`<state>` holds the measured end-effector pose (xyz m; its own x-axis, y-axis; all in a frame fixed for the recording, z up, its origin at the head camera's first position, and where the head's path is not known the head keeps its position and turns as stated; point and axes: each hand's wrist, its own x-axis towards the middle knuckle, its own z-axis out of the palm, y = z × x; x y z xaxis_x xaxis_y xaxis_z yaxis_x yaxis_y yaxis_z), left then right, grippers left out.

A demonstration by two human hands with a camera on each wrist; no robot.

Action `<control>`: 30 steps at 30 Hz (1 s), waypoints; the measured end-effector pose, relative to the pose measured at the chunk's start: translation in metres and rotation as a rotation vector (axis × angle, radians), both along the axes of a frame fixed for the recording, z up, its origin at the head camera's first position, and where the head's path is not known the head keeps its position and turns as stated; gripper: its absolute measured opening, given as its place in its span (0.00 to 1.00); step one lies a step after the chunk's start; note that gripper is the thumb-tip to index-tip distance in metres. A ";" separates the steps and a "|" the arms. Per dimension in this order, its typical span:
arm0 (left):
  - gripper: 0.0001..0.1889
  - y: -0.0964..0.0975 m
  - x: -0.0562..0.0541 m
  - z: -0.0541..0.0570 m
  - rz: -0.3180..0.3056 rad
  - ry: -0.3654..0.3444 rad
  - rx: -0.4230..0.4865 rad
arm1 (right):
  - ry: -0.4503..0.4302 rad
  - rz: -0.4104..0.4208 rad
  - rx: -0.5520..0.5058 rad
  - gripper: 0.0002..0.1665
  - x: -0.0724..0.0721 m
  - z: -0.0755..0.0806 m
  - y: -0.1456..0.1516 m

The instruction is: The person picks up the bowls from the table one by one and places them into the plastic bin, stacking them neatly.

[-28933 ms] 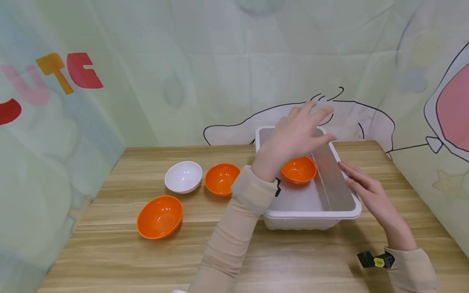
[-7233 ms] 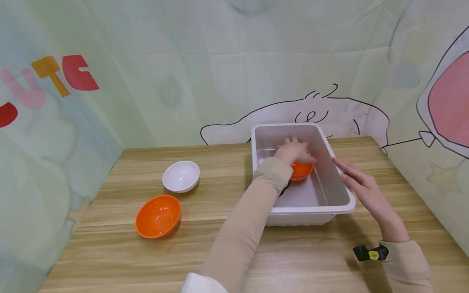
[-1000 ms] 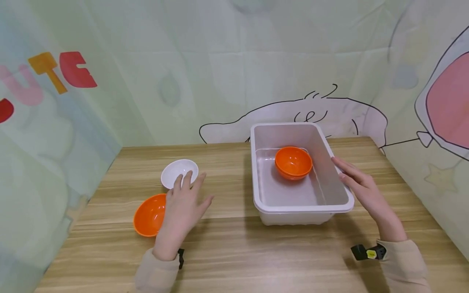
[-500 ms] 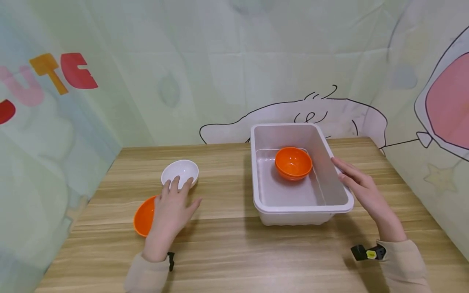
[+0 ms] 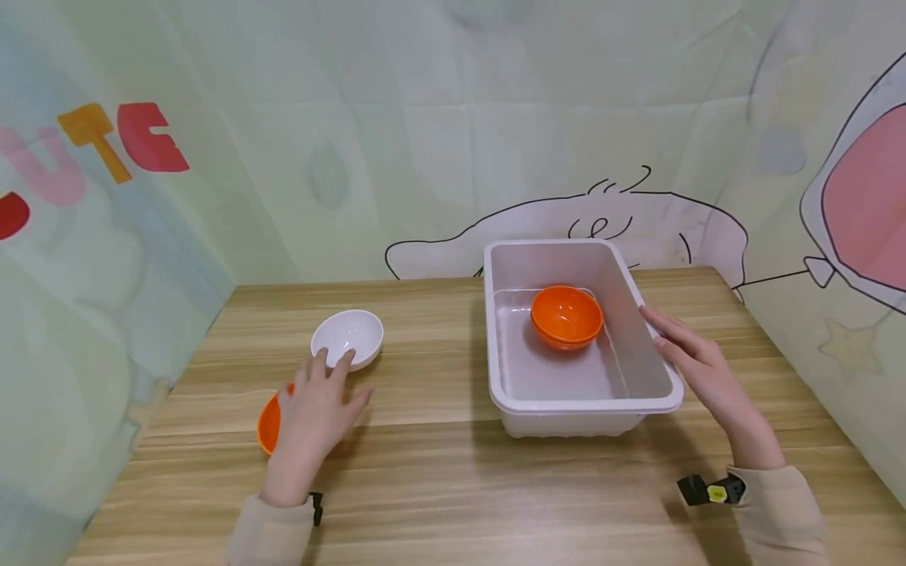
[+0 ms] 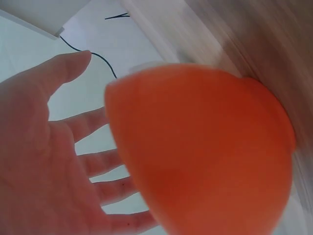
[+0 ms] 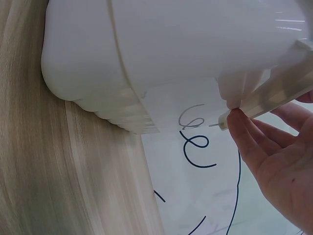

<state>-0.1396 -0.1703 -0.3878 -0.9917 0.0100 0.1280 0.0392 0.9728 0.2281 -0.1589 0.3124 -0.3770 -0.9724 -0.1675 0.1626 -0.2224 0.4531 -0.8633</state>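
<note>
My left hand (image 5: 314,417) hovers over an orange bowl (image 5: 269,424) on the table's left side, fingers spread and hiding much of it. In the left wrist view the bowl's outer wall (image 6: 205,147) fills the middle, with the fingers partly behind its rim. Just behind stands a white bowl (image 5: 357,334), near the fingertips. My right hand (image 5: 701,381) rests with straight fingers against the right rim of a light grey plastic tub (image 5: 587,406). Inside the tub, orange bowls (image 5: 566,314) sit nested, one in another.
A wood-grain table (image 5: 418,487) carries everything. Printed cloth (image 5: 425,157) hangs behind it and along both sides. The tub's walls rise high around the nested bowls.
Over the last second my left hand has moved left and towards me, over the orange bowl. An orange bowl formerly beside the white one now lies nested in the tub. The right hand stays put.
</note>
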 end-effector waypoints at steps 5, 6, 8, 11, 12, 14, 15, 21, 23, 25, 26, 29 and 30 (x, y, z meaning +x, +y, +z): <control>0.35 -0.006 0.000 0.000 0.016 -0.045 0.005 | 0.007 0.003 0.000 0.28 0.000 0.000 0.000; 0.35 -0.007 0.000 0.000 0.019 -0.054 0.006 | 0.008 0.004 0.000 0.28 0.000 0.000 0.000; 0.35 -0.009 0.000 -0.001 0.026 -0.072 0.009 | 0.006 0.003 -0.002 0.28 0.000 -0.001 0.000; 0.35 -0.011 -0.001 -0.001 0.035 -0.091 0.015 | 0.005 0.001 -0.002 0.28 0.001 -0.001 0.000; 0.35 -0.012 -0.001 -0.002 0.039 -0.096 0.017 | 0.004 0.002 -0.003 0.28 0.001 -0.001 0.000; 0.36 -0.013 -0.001 -0.002 0.043 -0.103 0.021 | 0.005 0.003 -0.003 0.28 0.001 0.000 0.000; 0.36 -0.013 -0.001 -0.002 0.046 -0.108 0.025 | 0.007 0.004 -0.003 0.28 0.001 0.000 0.000; 0.36 -0.016 -0.001 -0.002 0.056 -0.147 0.041 | 0.015 0.007 0.001 0.28 0.001 0.000 0.000; 0.36 -0.017 -0.001 -0.003 0.060 -0.159 0.042 | 0.017 0.006 0.002 0.28 0.001 0.000 0.000; 0.36 -0.019 -0.002 -0.003 0.065 -0.167 0.041 | 0.021 0.002 0.015 0.28 0.001 0.000 0.000; 0.37 -0.020 -0.002 -0.003 0.069 -0.175 0.040 | 0.022 0.000 0.023 0.28 0.001 0.000 0.000; 0.38 -0.022 -0.001 -0.002 0.076 -0.195 0.037 | 0.025 -0.005 0.045 0.28 0.001 0.001 0.000; 0.38 -0.022 -0.001 -0.001 0.077 -0.204 0.035 | 0.026 -0.006 0.050 0.28 0.001 0.001 0.000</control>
<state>-0.1404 -0.1925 -0.3891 -0.9947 -0.0682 -0.0765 -0.0858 0.9624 0.2578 -0.1576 0.3121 -0.3761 -0.9690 -0.1699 0.1794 -0.2414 0.4967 -0.8337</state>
